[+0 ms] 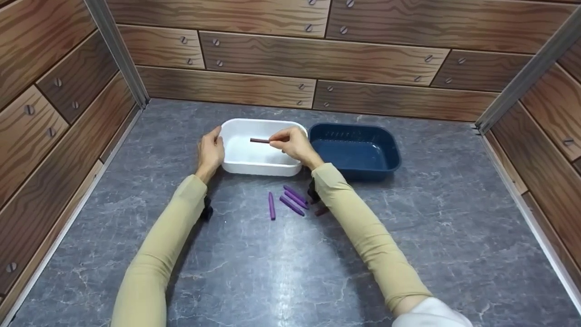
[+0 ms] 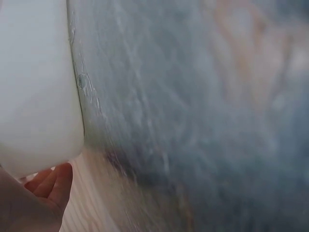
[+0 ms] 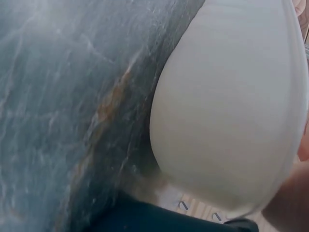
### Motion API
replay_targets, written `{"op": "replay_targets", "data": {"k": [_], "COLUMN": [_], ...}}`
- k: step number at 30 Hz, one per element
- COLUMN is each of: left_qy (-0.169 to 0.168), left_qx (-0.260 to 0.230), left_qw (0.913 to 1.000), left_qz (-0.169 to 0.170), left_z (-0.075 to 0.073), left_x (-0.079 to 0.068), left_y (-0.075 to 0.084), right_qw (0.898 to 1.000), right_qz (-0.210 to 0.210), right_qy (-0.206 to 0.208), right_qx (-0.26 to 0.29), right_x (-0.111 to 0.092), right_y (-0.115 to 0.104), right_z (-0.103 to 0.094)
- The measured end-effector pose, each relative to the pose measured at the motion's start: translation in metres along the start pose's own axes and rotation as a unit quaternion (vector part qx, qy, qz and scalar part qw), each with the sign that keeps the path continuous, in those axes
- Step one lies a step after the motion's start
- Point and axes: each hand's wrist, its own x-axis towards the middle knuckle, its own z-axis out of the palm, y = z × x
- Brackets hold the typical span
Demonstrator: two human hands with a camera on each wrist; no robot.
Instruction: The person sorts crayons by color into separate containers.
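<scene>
In the head view my right hand [image 1: 294, 144] pinches a dark brown crayon [image 1: 259, 141] between thumb and fingertips, over the white tub [image 1: 261, 170]. The crayon lies almost level, its free end pointing left. My left hand [image 1: 211, 150] holds the tub's left end, with its fingers against the outer wall; in the left wrist view the fingers [image 2: 60, 188] meet a lower corner. Several purple crayons [image 1: 272, 206] lie on the table in front of the tub. Beside them, another dark brown crayon [image 1: 321, 211] is partly hidden by my right sleeve. The right wrist view shows mostly the tub's outside [image 3: 222, 106].
A dark blue tub [image 1: 390, 168] stands close to the white tub's right side. Both rest on a grey marbled table [image 1: 218, 281]. Wood-patterned panels [image 1: 254, 50] close in the back and both sides, with metal posts [image 1: 120, 50] at the corners.
</scene>
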Motion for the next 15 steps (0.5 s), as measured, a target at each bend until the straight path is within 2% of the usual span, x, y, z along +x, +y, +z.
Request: {"op": "replay_targets", "data": {"k": [15], "left_qy": [0.002], "left_qx": [0.002], "left_qw": [1.0000], "left_qz": [-0.004], "left_z": [0.000], "left_x": [-0.001], "left_y": [0.000], "right_qw": [0.998], "right_qz": [0.023], "right_qy": [0.013], "right_qx": [-0.065], "right_x": [0.008], "right_y": [0.005], "right_z": [0.012]}}
